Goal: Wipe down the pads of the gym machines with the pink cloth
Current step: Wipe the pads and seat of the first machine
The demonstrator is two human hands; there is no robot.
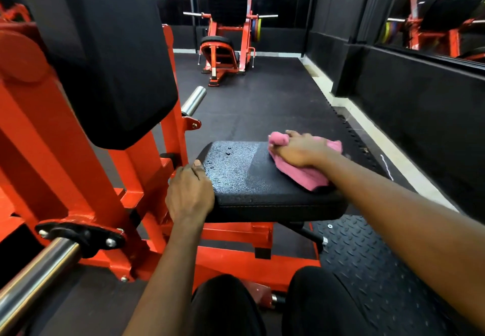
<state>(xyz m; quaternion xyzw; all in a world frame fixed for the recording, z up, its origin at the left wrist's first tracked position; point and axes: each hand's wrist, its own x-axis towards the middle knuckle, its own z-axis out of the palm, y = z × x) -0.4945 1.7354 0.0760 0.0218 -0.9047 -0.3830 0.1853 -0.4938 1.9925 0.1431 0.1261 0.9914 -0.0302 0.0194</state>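
While the left hand (189,194) grips the seat pad's (262,180) edge, the right hand (296,149) presses the pink cloth (301,175) onto it mid-wipe — droplets (228,152) left of the cloth likely come next.

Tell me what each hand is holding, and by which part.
The right hand grips the pink cloth around its bunched middle, pressing it on the seat pad. The left hand holds that pad's left edge.

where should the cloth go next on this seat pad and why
Probably sweep the pink cloth leftward over the seat pad: droplets bead on its left part near the left hand, while the strip beside the right hand looks dull and dry.
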